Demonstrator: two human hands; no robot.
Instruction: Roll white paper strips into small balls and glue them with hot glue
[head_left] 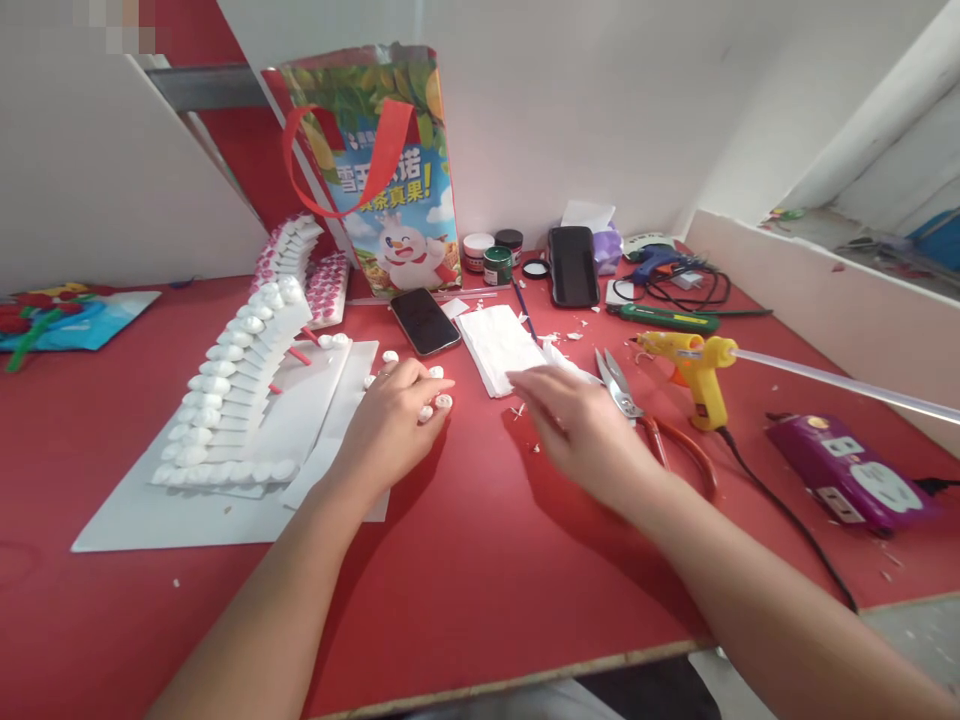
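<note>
My left hand [399,410] is over the red table among several small white swirled pieces [444,401]. Its thumb and index finger are apart, with pieces lying between and beside them; no firm grip shows. My right hand [581,425] hovers palm down, fingers stretched out and holding nothing, beside a folded white paper [499,348]. To the left stands a curved white board structure [251,365] edged with similar white swirls, on white sheets [120,520]. Scissors with orange handles [626,390] lie just beyond my right hand, partly hidden by it.
A yellow glue gun [701,375] with a long clear stick and a purple power strip [851,470] are on the right. Behind are a phone [425,321], paint jars [497,266], a black case [574,266], a green tool [664,318] and a colourful bag [405,190].
</note>
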